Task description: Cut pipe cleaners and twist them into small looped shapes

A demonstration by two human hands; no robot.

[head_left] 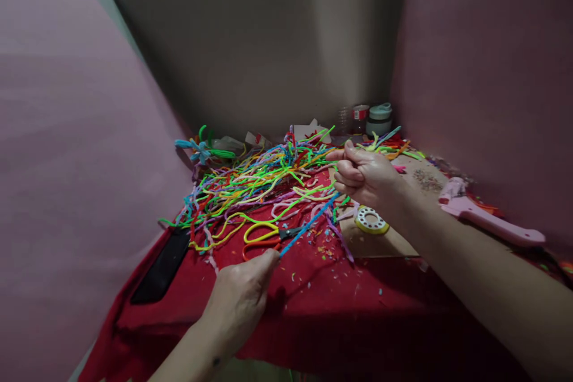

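A blue pipe cleaner [308, 225] runs at a slant between my two hands, above the red cloth. Its near end is pinched in my left hand [244, 286], between thumb and fingers. My right hand [364, 176] is closed at the far end, its fingers curled around the stem with the forefinger pointing left. Beneath the pipe cleaner lie scissors [262, 234] with yellow and orange handles, blades pointing right. Beyond my hands spreads a tangled heap of pipe cleaners [250, 182] in many colours.
A red cloth [313, 298] covers the table. At left is a black phone-like slab [162, 265]. Right of centre, a white-and-yellow ring [371, 221] sits on cardboard [380, 246]. A pink glue gun [492, 221] lies at far right. Behind stands a lidded jar [379, 120].
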